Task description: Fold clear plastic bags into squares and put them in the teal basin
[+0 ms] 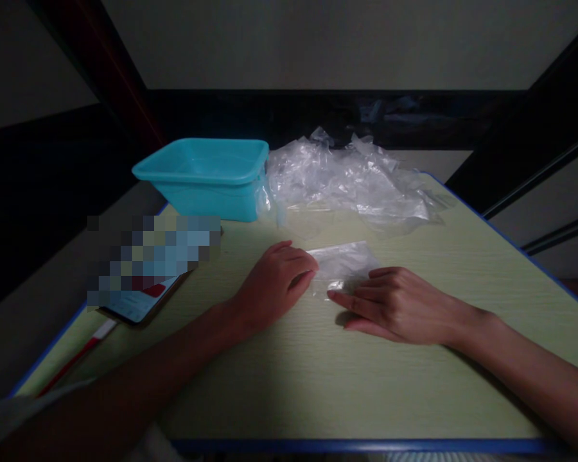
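Note:
A small clear plastic bag (344, 258) lies flat on the table in front of me. My left hand (278, 277) is at the bag's left edge, thumb and fingertips closed together on it. From the right, my right hand (392, 307) rests over the bag's lower right part. Its index finger is stretched out and its tip touches the near edge of the bag, with the thumb apart below. Behind the bag is a heaped pile of crumpled clear plastic bags (341, 176).
A turquoise plastic basin (212, 199) stands at the back left, touching the pile. Nearer on the left lies a phone (139, 305), its screen partly blurred, with a red and white cable (84, 353) at its lower end. The pale table (327, 391) has a blue edge.

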The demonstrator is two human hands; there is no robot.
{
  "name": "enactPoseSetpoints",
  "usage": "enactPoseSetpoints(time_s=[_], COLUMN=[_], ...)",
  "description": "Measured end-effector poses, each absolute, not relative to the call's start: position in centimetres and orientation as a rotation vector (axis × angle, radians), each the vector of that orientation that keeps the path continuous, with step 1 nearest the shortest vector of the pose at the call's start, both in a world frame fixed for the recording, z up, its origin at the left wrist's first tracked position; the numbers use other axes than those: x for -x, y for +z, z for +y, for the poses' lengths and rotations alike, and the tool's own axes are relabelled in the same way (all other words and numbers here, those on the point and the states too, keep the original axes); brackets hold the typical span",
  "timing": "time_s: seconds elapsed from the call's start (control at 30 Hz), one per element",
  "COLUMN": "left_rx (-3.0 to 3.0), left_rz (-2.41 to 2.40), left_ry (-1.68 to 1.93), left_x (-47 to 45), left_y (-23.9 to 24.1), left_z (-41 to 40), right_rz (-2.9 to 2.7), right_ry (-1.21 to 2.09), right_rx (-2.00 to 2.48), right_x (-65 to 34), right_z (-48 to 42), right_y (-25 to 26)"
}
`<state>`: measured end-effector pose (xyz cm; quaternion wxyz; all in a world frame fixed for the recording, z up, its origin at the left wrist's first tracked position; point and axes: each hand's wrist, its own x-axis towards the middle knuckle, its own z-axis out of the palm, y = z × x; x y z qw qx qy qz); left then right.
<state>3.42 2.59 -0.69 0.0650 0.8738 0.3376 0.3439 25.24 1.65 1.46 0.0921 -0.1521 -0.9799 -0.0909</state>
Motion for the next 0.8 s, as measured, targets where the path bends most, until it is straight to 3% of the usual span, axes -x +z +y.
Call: enactPoseSetpoints(time_s=[0.8], left_rx=[-2.955], left_rz=[0.839], left_ry=[0.856], left_x=[-2.95], left_y=[-0.32], left_z=[1.58], right_rz=[-2.900], right_ry=[-0.255], right_rx=[0.539], right_x=[-24.95], right_z=[1.53], right_y=[1.43])
